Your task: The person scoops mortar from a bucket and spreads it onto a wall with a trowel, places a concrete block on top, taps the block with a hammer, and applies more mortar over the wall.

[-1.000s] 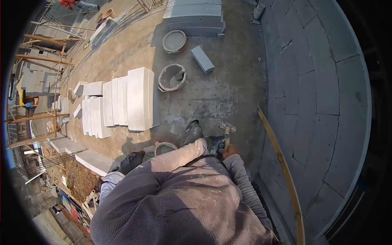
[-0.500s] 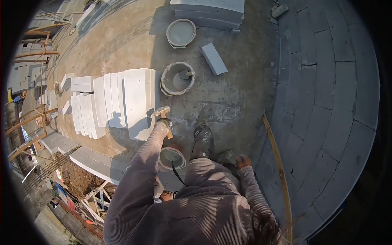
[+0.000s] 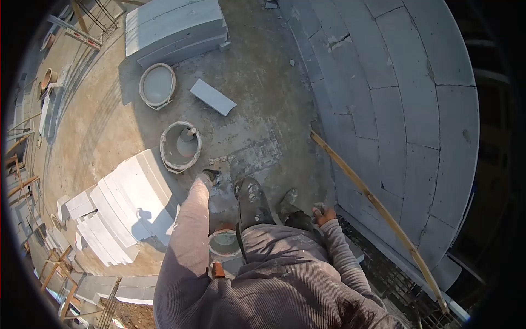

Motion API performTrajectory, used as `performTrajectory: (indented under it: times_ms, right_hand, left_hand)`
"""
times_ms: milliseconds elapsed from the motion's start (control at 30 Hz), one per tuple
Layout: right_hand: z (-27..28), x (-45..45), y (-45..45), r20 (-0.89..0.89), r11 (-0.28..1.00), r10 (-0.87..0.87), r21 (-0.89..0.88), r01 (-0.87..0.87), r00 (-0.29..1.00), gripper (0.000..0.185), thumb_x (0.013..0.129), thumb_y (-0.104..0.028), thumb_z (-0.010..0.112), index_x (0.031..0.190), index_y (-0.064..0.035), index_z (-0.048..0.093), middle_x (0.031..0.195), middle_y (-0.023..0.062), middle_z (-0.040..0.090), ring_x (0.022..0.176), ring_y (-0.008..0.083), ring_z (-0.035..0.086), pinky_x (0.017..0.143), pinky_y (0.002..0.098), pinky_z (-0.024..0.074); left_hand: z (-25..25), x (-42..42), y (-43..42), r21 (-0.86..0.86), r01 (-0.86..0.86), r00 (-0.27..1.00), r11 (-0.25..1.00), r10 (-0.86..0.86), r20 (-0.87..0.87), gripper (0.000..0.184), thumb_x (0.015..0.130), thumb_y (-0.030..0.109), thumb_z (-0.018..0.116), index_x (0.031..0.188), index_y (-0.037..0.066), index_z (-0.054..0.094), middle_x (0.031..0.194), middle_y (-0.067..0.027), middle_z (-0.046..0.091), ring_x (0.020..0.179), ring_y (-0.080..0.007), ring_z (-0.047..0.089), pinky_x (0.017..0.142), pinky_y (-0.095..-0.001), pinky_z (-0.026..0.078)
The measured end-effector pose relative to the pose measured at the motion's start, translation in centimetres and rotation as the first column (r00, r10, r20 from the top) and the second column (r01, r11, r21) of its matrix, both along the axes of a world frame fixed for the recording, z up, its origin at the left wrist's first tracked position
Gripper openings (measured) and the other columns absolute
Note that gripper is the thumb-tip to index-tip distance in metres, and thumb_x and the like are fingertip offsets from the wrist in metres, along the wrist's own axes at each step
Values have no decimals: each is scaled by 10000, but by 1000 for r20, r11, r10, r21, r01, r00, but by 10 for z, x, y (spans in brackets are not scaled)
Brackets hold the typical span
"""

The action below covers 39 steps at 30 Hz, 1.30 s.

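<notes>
My left hand [image 3: 211, 174], in a dark glove, reaches down near the floor, closed around a hammer [image 3: 219, 159]; its head shows faintly past my fingers, and its handle is mostly hidden. Just beyond it stands a mortar bucket [image 3: 181, 147] with a handled tool [image 3: 190, 132] in it. My right hand [image 3: 324, 214] hangs beside my right leg with curled fingers; what they hold, if anything, I cannot make out. Close to my left forearm is another bucket [image 3: 224, 242]. A single pale block [image 3: 213, 97] lies on the floor ahead.
White blocks [image 3: 129, 197] are stacked at left, with a larger block stack [image 3: 178, 30] further ahead. A bucket of grey liquid [image 3: 157, 86] stands between them. A block wall [image 3: 402, 115] runs along the right, with a wooden strip [image 3: 378, 213] beside it.
My view has turned, so the wall and buckets appear shifted leftward. My left hand has moved with the hammer from beside the block stack to over the floor near my boots. My right hand remains curled.
</notes>
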State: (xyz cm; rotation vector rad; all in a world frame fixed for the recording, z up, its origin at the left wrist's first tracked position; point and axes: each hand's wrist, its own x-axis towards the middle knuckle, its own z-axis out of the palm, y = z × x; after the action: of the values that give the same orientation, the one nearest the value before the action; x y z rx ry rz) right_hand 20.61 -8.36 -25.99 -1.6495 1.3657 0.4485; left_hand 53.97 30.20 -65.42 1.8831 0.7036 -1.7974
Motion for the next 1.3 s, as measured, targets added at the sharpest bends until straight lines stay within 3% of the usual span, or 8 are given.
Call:
performTrajectory:
  times_ms: [167,433,567,600,633,733,1067,1300]
  right_hand:
    - [6,-56,8,-289,906,270,-247,-344,918,413,834,-389,693,1087,-65,663,855,186,704,789,369,680,753,420,530]
    - [-9,-182,41,-251,812,-571,-32,583,782,169,890,-131,634,1021,-25,650,717,145,676,521,220,644,469,357,529]
    - [-29,-227,103,-297,760,-607,54,648,737,117,871,-123,612,904,-38,685,708,168,682,574,288,669,504,388,544]
    - [-50,-264,121,-301,1000,-16,-6,15,954,145,860,-151,598,866,-48,700,735,181,689,629,323,679,557,411,550]
    - [-71,-289,133,-334,780,574,-55,-623,748,179,850,-179,584,827,-59,715,761,194,697,685,358,688,610,435,557]
    - [-69,-254,157,-577,900,362,11,-436,732,239,789,-312,622,815,-103,736,833,186,701,804,398,677,740,477,540]
    - [-63,-224,164,-749,999,-40,-38,16,661,351,797,-401,641,943,-96,734,979,204,702,939,383,667,839,455,531]
    - [-53,-147,166,-797,982,56,152,111,601,593,887,-504,552,1256,-41,575,1223,243,616,1111,404,604,946,461,498]
  left_hand:
    - [-27,-13,-66,-157,301,923,941,-246,294,337,937,378,547,992,78,690,885,-122,694,757,-251,630,711,-406,497]
    - [-26,-33,-51,-40,730,495,682,-487,719,492,909,519,560,982,51,693,814,-90,702,660,-221,635,606,-405,497]
    - [3,32,-10,-27,52,874,998,-32,485,515,890,568,573,1056,86,642,816,-114,674,697,-277,623,634,-436,514]
    - [4,41,-10,-8,-178,901,984,167,400,528,883,585,577,1081,97,625,817,-122,664,709,-296,619,643,-446,520]
    - [-7,49,-15,26,-395,875,918,367,316,544,876,601,581,1105,109,607,818,-130,655,721,-314,615,653,-457,525]
    - [-56,119,-10,-182,-885,426,428,903,52,664,840,700,564,1220,159,501,831,-142,642,717,-315,611,681,-493,526]
    - [-153,188,-39,-355,-884,300,305,951,69,442,888,506,563,1191,184,559,826,-62,639,758,-224,614,781,-414,518]
    - [35,125,-26,-219,-790,487,572,803,344,255,928,359,553,1115,205,631,797,4,631,764,-137,608,830,-353,509]
